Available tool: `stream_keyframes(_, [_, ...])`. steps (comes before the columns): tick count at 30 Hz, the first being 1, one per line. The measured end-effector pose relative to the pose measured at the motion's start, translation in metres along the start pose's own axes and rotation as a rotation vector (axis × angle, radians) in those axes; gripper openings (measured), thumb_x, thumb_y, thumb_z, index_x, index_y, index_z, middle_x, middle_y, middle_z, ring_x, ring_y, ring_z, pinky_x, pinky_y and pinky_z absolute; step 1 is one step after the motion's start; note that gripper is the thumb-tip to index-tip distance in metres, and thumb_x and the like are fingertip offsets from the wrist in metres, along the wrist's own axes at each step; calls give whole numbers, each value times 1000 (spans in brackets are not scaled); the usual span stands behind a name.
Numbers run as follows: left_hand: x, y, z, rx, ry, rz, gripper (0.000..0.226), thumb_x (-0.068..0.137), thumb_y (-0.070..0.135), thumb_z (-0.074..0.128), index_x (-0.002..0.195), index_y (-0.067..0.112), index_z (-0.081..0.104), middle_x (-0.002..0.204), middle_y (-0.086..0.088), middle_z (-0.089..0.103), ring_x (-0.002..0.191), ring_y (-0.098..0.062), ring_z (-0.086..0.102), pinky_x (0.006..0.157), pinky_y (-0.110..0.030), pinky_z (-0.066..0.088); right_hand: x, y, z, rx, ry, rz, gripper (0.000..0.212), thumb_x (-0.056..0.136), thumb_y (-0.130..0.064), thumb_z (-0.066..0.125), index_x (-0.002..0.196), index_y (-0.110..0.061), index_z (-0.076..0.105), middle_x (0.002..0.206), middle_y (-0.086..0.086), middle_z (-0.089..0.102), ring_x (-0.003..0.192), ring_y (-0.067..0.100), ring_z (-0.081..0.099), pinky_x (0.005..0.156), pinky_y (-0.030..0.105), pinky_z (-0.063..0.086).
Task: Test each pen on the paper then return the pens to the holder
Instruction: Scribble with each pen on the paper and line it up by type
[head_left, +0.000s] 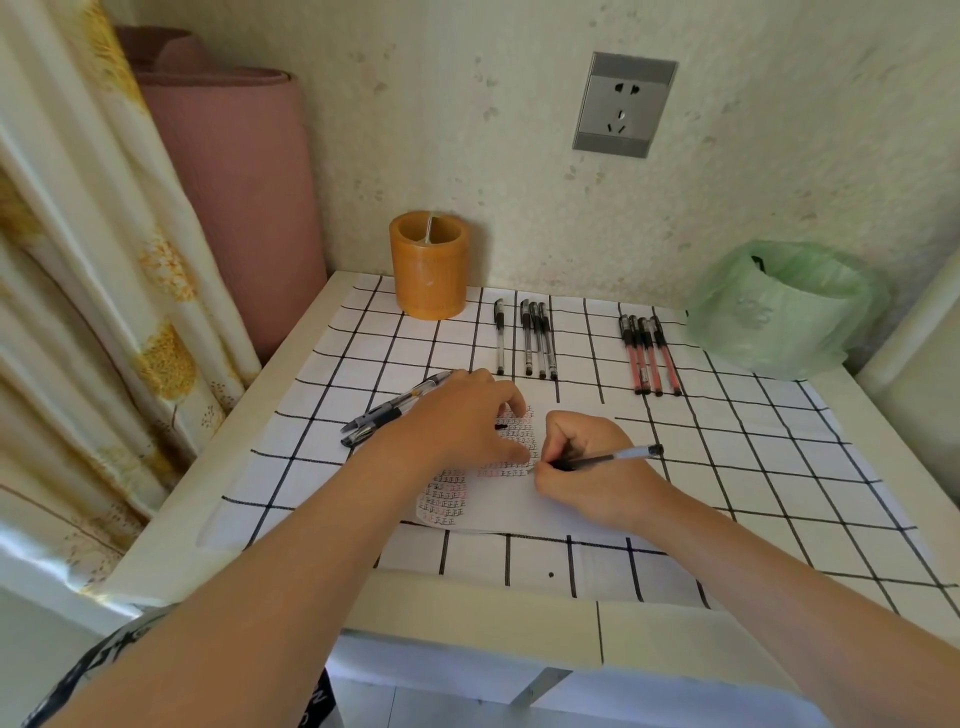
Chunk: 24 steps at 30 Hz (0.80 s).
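right grip pinching black pen, tip on paper. left grip relaxed, pressing paper down, holding nothing. orange holder at back of counter.

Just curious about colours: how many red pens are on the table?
4. The red pens lie side by side at the back right, beside the green bag; the holder might hide more.
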<state>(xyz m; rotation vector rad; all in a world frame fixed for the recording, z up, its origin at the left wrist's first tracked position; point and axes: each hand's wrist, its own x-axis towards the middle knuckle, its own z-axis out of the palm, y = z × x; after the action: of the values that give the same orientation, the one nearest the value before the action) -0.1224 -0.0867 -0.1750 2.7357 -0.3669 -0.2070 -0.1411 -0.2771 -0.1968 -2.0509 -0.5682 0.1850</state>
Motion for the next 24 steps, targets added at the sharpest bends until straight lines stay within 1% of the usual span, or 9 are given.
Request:
stream_keyframes(4, [1,-1,0,-1,-1,-4,53,78,57,72,124,39,54,116,12,48,119,-13,39,83,-31,31,1,1,0,-35,-22,7,24,74,-4,67,64,-20,53,60,-9,53,55,6,47,50,21,38])
stream_keyframes(6, [0,0,0,1,2,-2,53,78,57,72,124,38,54,115,12,48,119,-13,40,83,-31,31,2,1,0,-25,-45,19,20,73,-7,66,64,-19,53,61,-6,54,56,9,47,51,25,39])
stream_keyframes(9, [0,-1,0,-7,4,1,53,78,56,73,124,38,54,114,12,47,119,-13,39,83,-31,31,3,2,-2,-15,-55,33,22,74,-5,67,64,-19,53,63,-3,54,57,12,48,52,28,40])
stream_keyframes(12, [1,-1,0,-15,1,0,53,77,56,73,123,38,54,115,11,48,118,-13,39,83,-31,33,2,1,-1,-2,-48,27,25,76,-1,68,64,-18,54,63,-3,55,57,10,49,52,25,41])
stream_keyframes(16, [1,-1,0,-14,3,-2,52,77,55,73,123,39,55,114,12,49,116,-12,40,82,-30,31,1,1,0,13,-51,36,19,74,2,66,66,-9,54,59,-8,52,54,6,45,50,21,37])
stream_keyframes(19, [0,-1,1,-16,15,-1,52,77,56,73,123,39,55,112,13,48,116,-11,40,81,-30,31,1,0,-1,16,-63,39,18,73,-1,66,66,-10,52,57,-11,49,53,7,43,50,21,36])
stream_keyframes(21, [-1,-1,1,-13,19,-1,52,77,56,72,123,39,55,111,13,46,117,-12,39,81,-31,31,0,0,-2,18,-63,35,21,73,0,66,65,-12,50,56,-12,48,53,6,42,50,20,35])
stream_keyframes(23, [-1,0,1,0,17,-2,52,78,55,71,124,39,54,112,13,45,118,-12,38,83,-31,30,0,-2,-1,30,-55,30,23,75,3,66,65,-11,50,58,-11,49,53,6,43,50,21,35])
stream_keyframes(24, [-1,0,1,6,16,0,52,78,56,71,124,39,54,113,13,45,118,-12,37,84,-31,30,0,-2,-1,56,-39,31,22,77,4,65,66,-8,50,60,-7,50,54,8,43,50,22,35])
